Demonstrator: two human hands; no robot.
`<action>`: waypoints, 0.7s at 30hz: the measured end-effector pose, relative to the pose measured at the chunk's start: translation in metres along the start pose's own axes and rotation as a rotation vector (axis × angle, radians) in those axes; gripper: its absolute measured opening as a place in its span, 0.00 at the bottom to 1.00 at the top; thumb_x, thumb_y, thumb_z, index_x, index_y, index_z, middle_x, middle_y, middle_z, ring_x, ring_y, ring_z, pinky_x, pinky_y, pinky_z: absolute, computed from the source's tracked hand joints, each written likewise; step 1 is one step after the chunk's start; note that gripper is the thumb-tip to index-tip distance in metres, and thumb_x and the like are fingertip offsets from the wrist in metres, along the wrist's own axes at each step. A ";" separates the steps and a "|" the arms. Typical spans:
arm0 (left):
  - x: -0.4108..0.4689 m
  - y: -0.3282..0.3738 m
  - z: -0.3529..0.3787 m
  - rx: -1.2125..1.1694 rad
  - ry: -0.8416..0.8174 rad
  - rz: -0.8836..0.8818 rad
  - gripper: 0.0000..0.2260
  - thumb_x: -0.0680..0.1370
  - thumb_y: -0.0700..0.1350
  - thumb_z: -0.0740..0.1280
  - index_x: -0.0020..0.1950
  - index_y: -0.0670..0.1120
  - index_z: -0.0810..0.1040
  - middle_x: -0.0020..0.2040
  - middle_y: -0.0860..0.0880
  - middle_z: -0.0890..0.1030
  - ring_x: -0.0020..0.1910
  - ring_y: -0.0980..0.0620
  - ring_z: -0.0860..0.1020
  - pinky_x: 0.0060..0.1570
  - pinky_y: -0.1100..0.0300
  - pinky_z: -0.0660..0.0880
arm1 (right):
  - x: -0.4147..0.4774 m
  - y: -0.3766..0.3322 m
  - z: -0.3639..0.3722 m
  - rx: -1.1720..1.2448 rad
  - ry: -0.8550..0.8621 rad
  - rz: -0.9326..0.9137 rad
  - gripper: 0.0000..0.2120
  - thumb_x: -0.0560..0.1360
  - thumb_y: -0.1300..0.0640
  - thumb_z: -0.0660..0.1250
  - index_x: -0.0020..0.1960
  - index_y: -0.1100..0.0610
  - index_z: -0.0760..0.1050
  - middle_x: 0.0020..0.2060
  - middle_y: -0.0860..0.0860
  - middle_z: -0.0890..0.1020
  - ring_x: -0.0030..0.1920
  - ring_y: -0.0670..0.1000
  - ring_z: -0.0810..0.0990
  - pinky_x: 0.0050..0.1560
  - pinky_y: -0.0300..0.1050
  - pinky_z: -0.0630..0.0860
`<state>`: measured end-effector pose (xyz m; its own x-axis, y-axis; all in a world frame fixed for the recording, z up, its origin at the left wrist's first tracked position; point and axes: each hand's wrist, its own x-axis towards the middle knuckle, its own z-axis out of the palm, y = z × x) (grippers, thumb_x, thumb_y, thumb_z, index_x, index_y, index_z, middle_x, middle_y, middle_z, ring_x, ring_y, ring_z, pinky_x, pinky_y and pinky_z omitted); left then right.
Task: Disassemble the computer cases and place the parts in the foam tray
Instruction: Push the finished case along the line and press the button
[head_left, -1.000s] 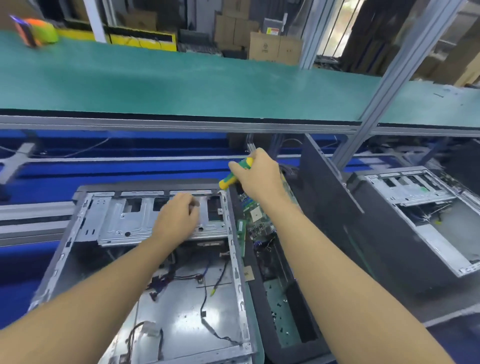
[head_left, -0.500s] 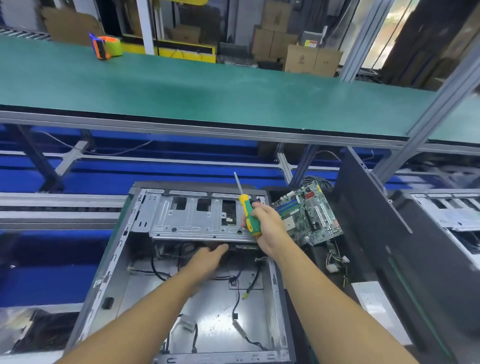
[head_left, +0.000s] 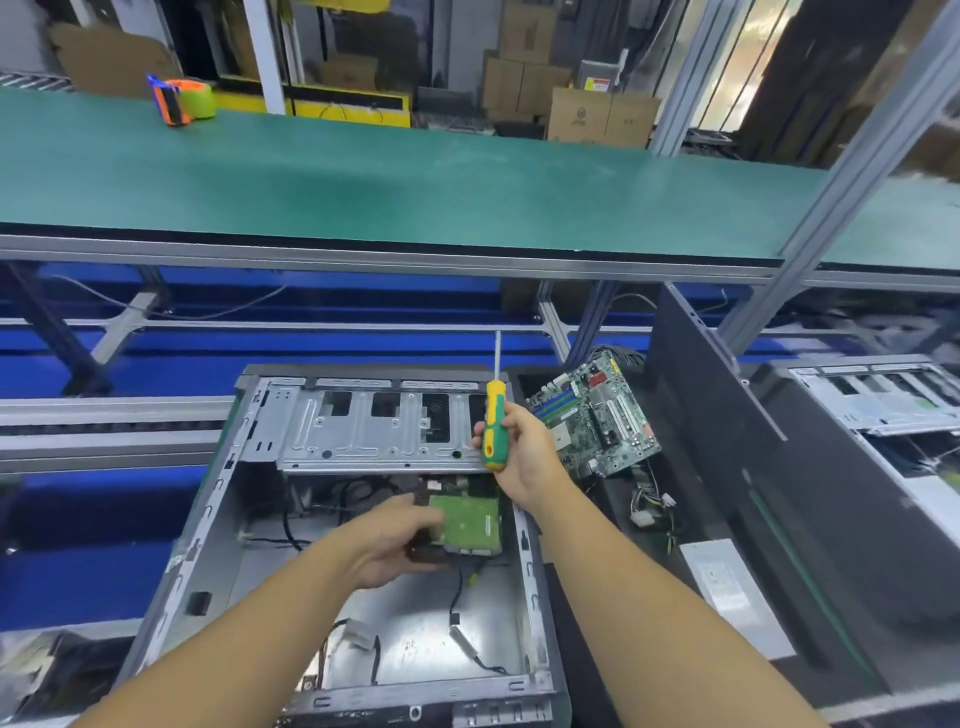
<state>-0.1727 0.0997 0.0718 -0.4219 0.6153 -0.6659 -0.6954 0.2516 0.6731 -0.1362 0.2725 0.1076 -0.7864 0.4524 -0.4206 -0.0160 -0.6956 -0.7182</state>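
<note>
On the bench right below my view, the case (head_left: 415, 639) lies open on its side. It is bare grey metal, with a slotted cage (head_left: 363, 431) across its far end and loose black cables (head_left: 456, 597) trailing over its floor. Just under the cage's near edge sits a drive (head_left: 470, 522), its green circuit face turned up.

Half a second ago my left hand (head_left: 395, 545) was reaching flat in under the cage and no drive showed. Now its fingers are curled around the drive's left and near edges, and the drive is out in plain sight. The screwdriver (head_left: 493, 426) leaned to the left then; now it stands almost upright, tip up.

The drive is inside the case toward its right wall, in my left hand's grip and just below my right hand (head_left: 524, 457). That hand is wrapped around the screwdriver's yellow-green handle, over the cage's right end, touching nothing else that I can see. Right of the case, a motherboard (head_left: 597, 415) lies tilted in what looks like the dark tray (head_left: 613, 499), close to my right hand but apart from it. A second case (head_left: 872, 400) sits at the far right, well clear of both hands.
</note>
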 end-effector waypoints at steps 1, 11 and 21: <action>-0.008 0.001 -0.006 0.038 -0.050 -0.053 0.11 0.72 0.29 0.62 0.51 0.39 0.74 0.44 0.40 0.83 0.43 0.43 0.85 0.44 0.48 0.82 | -0.001 -0.001 0.000 0.011 -0.010 0.009 0.13 0.77 0.67 0.51 0.57 0.63 0.72 0.37 0.58 0.73 0.36 0.54 0.75 0.36 0.47 0.76; -0.084 0.059 -0.047 0.413 -0.200 -0.001 0.25 0.67 0.32 0.62 0.65 0.36 0.72 0.49 0.42 0.82 0.50 0.43 0.82 0.50 0.47 0.82 | 0.002 -0.014 -0.002 -0.260 -0.162 -0.001 0.07 0.64 0.58 0.66 0.41 0.54 0.70 0.35 0.52 0.73 0.26 0.49 0.68 0.26 0.42 0.67; -0.040 0.054 0.054 0.180 -0.035 0.273 0.13 0.77 0.27 0.60 0.59 0.39 0.74 0.45 0.42 0.85 0.40 0.50 0.85 0.37 0.58 0.81 | -0.022 -0.068 -0.063 -0.760 -0.194 -0.077 0.28 0.66 0.41 0.77 0.58 0.53 0.74 0.42 0.54 0.80 0.28 0.48 0.76 0.27 0.43 0.75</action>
<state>-0.1619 0.1284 0.1519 -0.5561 0.7028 -0.4437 -0.4439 0.2003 0.8734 -0.0789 0.3447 0.1305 -0.8950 0.3301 -0.2999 0.2964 -0.0622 -0.9530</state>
